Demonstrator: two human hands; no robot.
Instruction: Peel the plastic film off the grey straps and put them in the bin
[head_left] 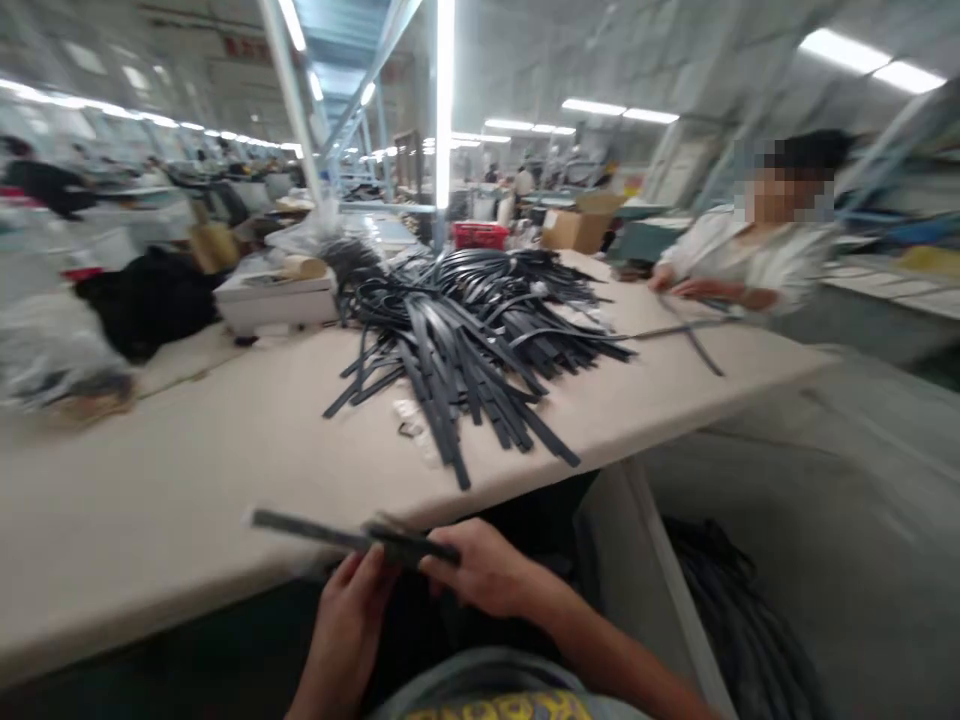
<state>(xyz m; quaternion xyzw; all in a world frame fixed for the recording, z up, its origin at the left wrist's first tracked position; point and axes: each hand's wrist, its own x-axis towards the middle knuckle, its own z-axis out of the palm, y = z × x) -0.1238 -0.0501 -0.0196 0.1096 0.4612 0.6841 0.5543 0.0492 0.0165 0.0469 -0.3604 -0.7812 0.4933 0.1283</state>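
Note:
Both my hands are at the table's near edge, working on a dark flat strap [307,527]. One end of it sticks out to the left over the table top. My left hand [349,610] pinches the strap between thumb and fingers. Close by on the right, my right hand [480,568] is closed around a folded or overlapping part of it. Motion blurs the section between the hands. Beyond them, a large pile of similar dark straps [450,350] lies across the table, some ends pointing toward me.
The pale table [225,440] has a white box [277,295] and a black bundle [154,295] at the back left. Across the right corner, a co-worker [772,240] handles a strap. A red crate [480,235] is behind the pile. More dark material [735,610] lies low at right.

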